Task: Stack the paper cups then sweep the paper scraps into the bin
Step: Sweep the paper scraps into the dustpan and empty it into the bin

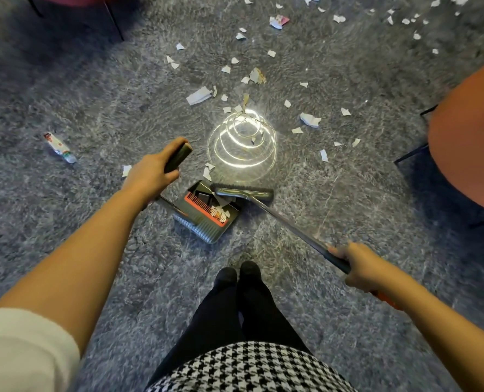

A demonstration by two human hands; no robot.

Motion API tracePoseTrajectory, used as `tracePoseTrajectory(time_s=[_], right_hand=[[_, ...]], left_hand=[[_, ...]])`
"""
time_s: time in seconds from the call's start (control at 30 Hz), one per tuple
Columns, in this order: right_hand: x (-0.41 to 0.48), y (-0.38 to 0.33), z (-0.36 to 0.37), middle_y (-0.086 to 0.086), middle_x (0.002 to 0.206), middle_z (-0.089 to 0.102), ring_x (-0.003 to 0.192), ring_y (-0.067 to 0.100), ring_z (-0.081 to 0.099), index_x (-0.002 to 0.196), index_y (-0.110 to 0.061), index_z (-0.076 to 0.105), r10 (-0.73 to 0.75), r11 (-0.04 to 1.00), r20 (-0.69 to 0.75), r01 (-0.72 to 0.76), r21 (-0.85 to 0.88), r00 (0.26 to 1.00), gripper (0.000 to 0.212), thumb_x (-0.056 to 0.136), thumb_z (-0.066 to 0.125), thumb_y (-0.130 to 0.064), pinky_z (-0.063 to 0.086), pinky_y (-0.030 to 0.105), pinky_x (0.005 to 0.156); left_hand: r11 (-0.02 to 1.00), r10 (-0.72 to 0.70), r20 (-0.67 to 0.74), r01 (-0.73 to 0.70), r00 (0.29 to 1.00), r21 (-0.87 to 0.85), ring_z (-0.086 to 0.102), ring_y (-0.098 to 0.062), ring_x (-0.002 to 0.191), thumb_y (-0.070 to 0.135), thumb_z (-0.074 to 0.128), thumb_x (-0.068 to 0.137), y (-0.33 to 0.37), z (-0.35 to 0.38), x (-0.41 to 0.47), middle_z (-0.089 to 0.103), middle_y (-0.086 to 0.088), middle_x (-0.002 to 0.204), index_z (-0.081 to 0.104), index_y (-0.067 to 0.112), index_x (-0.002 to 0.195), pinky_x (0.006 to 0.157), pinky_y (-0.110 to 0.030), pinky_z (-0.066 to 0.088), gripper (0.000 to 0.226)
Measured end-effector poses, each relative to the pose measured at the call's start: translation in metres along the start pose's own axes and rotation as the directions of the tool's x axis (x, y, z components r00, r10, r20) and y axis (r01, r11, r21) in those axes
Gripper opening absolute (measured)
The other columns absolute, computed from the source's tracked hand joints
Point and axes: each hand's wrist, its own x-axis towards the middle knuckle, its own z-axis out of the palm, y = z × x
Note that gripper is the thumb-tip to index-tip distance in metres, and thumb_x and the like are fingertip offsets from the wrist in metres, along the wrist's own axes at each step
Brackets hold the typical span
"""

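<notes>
- While the left hand (150,171) grips the dustpan (207,220) handle mid-frame, the right hand (358,268) clamps the broom (249,192) handle, lower right.
- Bottle (60,148), middle left: label unreadable.

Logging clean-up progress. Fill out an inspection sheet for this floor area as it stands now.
Surface: glossy grey marbled floor with a ring-shaped light reflection.
Job's things: paper scraps lie strewn ahead of the person, with a few already in the dustpan. The head of the broom is at the pan's mouth. No paper cups or bin in view.
Clutter: a small plastic bottle lying at left.
Grippers: left hand grips the dustpan's handle; right hand grips the broom's handle.
Cables: nothing seen.
Surroundings: an orange chair at right; dark chair legs at top left.
</notes>
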Motion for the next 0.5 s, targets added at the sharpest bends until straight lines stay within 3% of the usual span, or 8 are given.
tracePoseTrajectory(time_s=[0.17,0.3,0.4,0.5], right_hand=[[-0.024,0.007,-0.003,0.002,0.069,0.049,0.049,0.012,0.042,0.137,-0.015,0.046,0.006,0.999,0.064,-0.008,0.031,0.998,0.058,0.081,0.058,-0.002,0.028,0.018,0.04],[-0.044,0.015,-0.002,-0.007,0.068,0.051,0.04,0.004,0.048,0.143,-0.021,0.039,-0.004,0.991,0.085,-0.007,0.134,0.996,0.071,0.079,0.06,0.002,0.036,0.015,0.039],[-0.053,0.024,-0.001,0.004,0.074,0.06,0.045,0.012,0.054,0.141,-0.026,0.042,-0.009,0.976,0.083,-0.009,0.22,0.997,0.072,0.077,0.06,0.003,0.045,0.025,0.046],[-0.058,0.032,0.0,0.009,0.073,0.062,0.041,0.011,0.052,0.138,-0.034,0.043,0.0,0.956,0.048,-0.015,0.294,0.999,0.074,0.076,0.058,0.004,0.045,0.024,0.043]], left_hand=[[1.0,0.006,-0.02,-0.006,1.0,0.012,0.056,-0.031,0.079,0.016,0.058,0.091,0.002,0.002,0.005,0.06,-0.022,0.113,0.022,0.045,0.146,0.063,-0.036,0.038,0.072],[1.0,0.002,-0.02,-0.002,1.0,0.018,0.052,-0.027,0.075,0.017,0.058,0.092,0.002,0.003,0.006,0.06,-0.022,0.11,0.022,0.047,0.145,0.062,-0.035,0.037,0.072],[1.0,0.006,-0.019,-0.006,1.0,0.009,0.052,-0.027,0.074,0.016,0.059,0.091,0.002,0.003,0.005,0.06,-0.023,0.111,0.023,0.047,0.145,0.062,-0.035,0.038,0.072],[1.0,0.011,-0.032,-0.011,0.999,0.005,0.054,-0.027,0.072,0.015,0.06,0.09,0.003,0.003,0.003,0.061,-0.023,0.113,0.025,0.046,0.145,0.062,-0.034,0.039,0.072]])
